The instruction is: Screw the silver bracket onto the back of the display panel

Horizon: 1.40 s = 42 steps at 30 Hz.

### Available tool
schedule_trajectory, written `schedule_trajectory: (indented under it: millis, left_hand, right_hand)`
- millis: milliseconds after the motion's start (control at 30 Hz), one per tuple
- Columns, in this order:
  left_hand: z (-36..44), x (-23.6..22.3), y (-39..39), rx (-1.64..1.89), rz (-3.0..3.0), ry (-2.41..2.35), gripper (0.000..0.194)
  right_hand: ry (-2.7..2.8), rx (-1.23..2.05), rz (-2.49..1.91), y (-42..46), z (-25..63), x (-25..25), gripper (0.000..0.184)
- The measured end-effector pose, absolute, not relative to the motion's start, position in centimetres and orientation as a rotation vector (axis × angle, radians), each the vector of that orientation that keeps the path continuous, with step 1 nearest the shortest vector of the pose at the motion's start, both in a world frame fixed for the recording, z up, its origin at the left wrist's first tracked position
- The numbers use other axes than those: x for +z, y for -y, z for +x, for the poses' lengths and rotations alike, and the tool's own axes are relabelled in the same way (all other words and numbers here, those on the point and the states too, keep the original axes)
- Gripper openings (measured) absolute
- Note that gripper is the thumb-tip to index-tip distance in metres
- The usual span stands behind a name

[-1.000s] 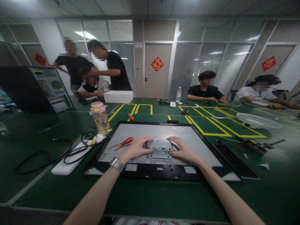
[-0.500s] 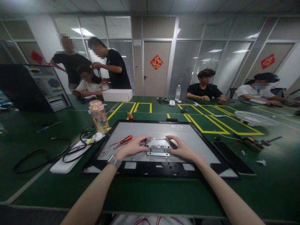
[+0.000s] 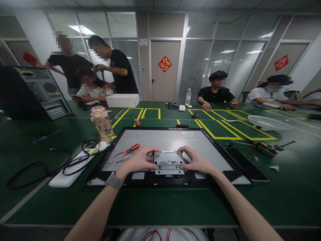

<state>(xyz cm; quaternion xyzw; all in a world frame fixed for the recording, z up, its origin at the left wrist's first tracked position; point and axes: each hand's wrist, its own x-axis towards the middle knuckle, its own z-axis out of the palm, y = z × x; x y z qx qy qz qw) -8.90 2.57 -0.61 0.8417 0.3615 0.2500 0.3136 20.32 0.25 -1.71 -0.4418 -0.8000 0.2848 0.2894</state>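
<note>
Metal bracket (image 3: 168, 163), grasped at opposite sides by the left grip (image 3: 140, 159) and right grip (image 3: 196, 161), over a black-framed panel (image 3: 160, 138); orange-handled screwdriver (image 3: 132, 149) near the left grip.

At the far left, a dark computer tower (image 3: 32, 95) is placed on the green table (image 3: 200, 207), with a white box (image 3: 122, 100) set to its right. Nearer, a pink-lidded bottle (image 3: 102, 125) is stood beside a white power strip (image 3: 61, 177), over which a black cable (image 3: 36, 163) is draped. A clear bottle (image 3: 188, 97) is placed far off, before a door (image 3: 164, 88) marked by a red sign (image 3: 165, 64). On the right, a round white disc (image 3: 269, 123) is laid.
</note>
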Motion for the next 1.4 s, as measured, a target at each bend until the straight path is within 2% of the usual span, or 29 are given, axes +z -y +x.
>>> schedule_trajectory:
  millis: [233,400,500,567,767,1100,1400]
  left_hand:
    - [-8.5,-1.1,-2.6,0.696,2.310,-0.951,0.048]
    - [-8.2,-1.0,-1.7,0.635,2.324,-0.935,0.050]
    - [-7.7,-1.0,-0.8,0.637,2.398,-0.882,0.026]
    - [-7.4,-1.2,-0.4,0.632,2.459,-0.879,0.017]
    - [-7.2,-1.8,-0.1,0.635,2.699,-0.854,0.020]
    - [-7.1,-0.8,0.2,0.482,2.961,-0.848,0.011]
    - [-7.4,-0.6,0.5,0.419,2.995,-0.871,0.019]
  right_hand:
    - [2.138,0.716,-1.157,-0.4,20.2,-2.3,0.052]
    - [2.192,0.739,-1.192,-0.3,20.3,-2.7,0.052]
    - [2.215,0.727,-1.214,-0.1,20.5,-2.7,0.054]
    - [2.227,0.742,-1.221,0.1,20.5,-2.6,0.057]
    - [2.242,0.770,-1.201,0.5,20.5,-2.4,0.057]
    - [2.258,0.765,-1.158,0.8,20.7,-2.7,0.059]
    - [2.257,0.764,-1.153,0.6,20.9,-3.1,0.061]
